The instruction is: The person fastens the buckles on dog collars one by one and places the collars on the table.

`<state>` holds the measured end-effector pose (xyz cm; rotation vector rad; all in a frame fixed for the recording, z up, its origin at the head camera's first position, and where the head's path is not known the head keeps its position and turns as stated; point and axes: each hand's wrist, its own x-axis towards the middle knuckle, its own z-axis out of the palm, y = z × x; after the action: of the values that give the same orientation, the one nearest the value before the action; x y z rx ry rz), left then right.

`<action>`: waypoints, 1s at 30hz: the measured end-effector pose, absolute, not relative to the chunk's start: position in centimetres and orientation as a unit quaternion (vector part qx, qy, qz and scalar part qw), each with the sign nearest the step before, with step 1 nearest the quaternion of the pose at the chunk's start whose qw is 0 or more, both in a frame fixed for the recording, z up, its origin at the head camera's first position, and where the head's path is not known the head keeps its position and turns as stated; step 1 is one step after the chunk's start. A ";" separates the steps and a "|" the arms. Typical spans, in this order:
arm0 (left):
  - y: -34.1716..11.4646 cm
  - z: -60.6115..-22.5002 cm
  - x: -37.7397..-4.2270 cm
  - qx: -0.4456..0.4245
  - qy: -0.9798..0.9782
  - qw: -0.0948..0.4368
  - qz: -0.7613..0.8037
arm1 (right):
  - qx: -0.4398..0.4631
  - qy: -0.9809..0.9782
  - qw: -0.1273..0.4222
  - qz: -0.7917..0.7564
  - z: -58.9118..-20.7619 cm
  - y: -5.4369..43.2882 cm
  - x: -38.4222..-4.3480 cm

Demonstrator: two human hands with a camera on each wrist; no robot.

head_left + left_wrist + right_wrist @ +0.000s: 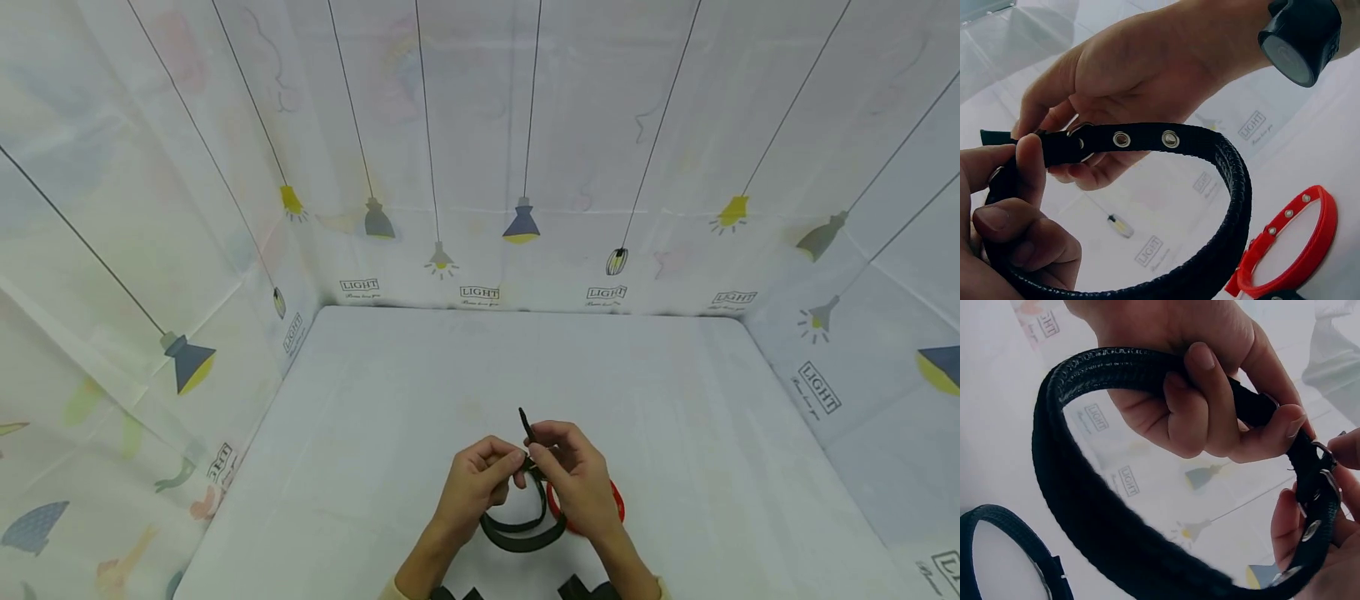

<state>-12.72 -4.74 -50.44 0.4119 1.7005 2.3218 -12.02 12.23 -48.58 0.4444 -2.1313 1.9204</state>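
Note:
Both hands hold a black collar with metal eyelets (1222, 187) above the white table. My left hand (480, 479) grips the strap beside the metal buckle (1329, 481), thumb and fingers around the band. My right hand (577, 475) pinches the strap at the buckle from the other side, and a dark strap end (526, 422) sticks up past its fingertips. In the right wrist view the left hand (1191, 406) crosses the top of the loop. A second black collar (1007, 534) lies on the table below. Fingers partly hide the buckle.
A red collar (1319, 250), closed in a loop, lies on the table (390, 383) beneath the right hand. Behind the table hangs a white sheet (465, 125) printed with lamps. Dark wrist gear (573, 587) shows at the bottom edge.

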 end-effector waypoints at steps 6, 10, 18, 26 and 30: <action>-4.6 -50.3 -12.7 0.140 0.569 0.124 0.800 | 0.175 -0.706 0.118 0.676 -48.6 12.4 -12.1; -4.5 -50.2 -12.6 0.141 0.561 0.130 0.806 | 0.187 -0.700 0.118 0.679 -48.8 12.5 -12.1; -4.4 -50.2 -12.6 0.144 0.554 0.132 0.810 | 0.200 -0.688 0.151 0.682 -48.9 12.1 -12.1; -4.2 -50.4 -12.5 0.164 0.545 0.128 0.812 | 0.194 -0.679 0.175 0.686 -49.1 11.8 -11.9; -4.2 -50.4 -12.5 0.178 0.538 0.123 0.815 | 0.203 -0.668 0.186 0.692 -49.1 11.8 -11.9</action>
<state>-12.48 -4.20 -50.44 0.5199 1.5684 2.3765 -11.89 11.76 -49.15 0.5723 -1.8804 1.9478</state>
